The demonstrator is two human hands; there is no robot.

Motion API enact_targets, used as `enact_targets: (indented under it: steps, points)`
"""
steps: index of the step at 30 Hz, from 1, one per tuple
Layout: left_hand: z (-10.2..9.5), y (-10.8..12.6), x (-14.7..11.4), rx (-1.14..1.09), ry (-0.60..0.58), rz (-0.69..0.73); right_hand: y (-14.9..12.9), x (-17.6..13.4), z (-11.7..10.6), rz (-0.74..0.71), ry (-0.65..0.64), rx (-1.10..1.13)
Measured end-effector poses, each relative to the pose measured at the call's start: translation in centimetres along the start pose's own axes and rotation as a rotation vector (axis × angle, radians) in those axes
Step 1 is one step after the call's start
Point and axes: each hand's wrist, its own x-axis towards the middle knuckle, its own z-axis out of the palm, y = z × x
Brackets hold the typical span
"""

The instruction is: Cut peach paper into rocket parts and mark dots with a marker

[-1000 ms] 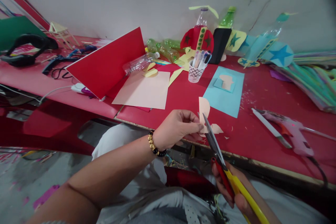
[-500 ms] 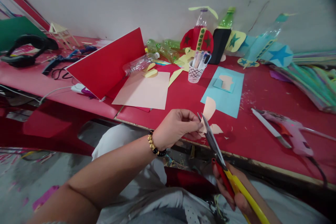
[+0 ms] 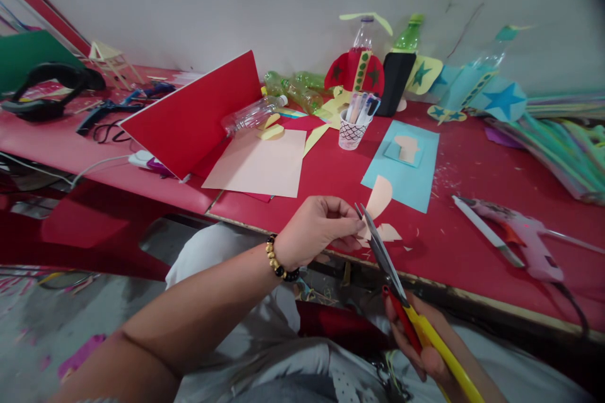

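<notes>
My left hand (image 3: 321, 230) pinches a peach paper cutout (image 3: 380, 197) with a rounded end, just over the table's front edge. Wrapped around the yellow and red handles of a pair of scissors (image 3: 388, 271) is my right hand (image 3: 425, 343). The blades point up and away, slightly parted, with their tips at the cutout beside my left fingertips. Small peach paper scraps (image 3: 390, 232) lie on the table just beyond the blades. Part of the cutout is hidden behind my fingers and the blades.
A pink glue gun (image 3: 534, 239) and a white-handled cutter (image 3: 489, 231) lie at right. Beyond my hands are a blue sheet (image 3: 416, 192), a pen cup (image 3: 352, 135) and a peach sheet (image 3: 265, 167). Decorated bottles (image 3: 363, 38) stand by the wall; a red board (image 3: 203, 110) leans at left.
The rounded end of the peach cutout has tilted slightly to the right. Both hands and the scissors stay in nearly the same place.
</notes>
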Motion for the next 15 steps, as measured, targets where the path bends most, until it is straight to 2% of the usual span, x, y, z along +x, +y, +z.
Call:
enact_targets:
  steps: [4,8,15]
  points:
    - [0.0,0.1,-0.1,-0.002,0.002,-0.007,0.1,-0.2,0.0,0.007,-0.026,-0.019]
    - [0.0,0.1,-0.1,-0.009,0.003,-0.016,0.2,-0.2,0.1,-0.002,0.01,-0.008]
    - [0.1,0.2,-0.1,-0.02,-0.006,-0.008,0.9,0.0,-0.9,0.065,-0.078,0.034]
